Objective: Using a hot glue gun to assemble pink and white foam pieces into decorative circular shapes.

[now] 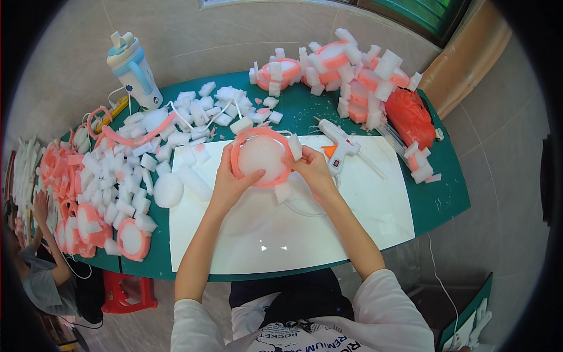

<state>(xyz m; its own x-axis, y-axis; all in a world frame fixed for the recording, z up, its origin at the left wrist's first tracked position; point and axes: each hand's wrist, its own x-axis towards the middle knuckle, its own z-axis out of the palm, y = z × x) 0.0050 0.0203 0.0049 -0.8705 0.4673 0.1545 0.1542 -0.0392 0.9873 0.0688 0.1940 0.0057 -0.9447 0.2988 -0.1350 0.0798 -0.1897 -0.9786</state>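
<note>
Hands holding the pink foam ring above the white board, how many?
2: left hand at the left edge of the round pink foam ring, right hand at its right edge; none seem hidden.

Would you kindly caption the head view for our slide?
Left hand and right hand holding a pink-rimmed disc over a white board.
</note>
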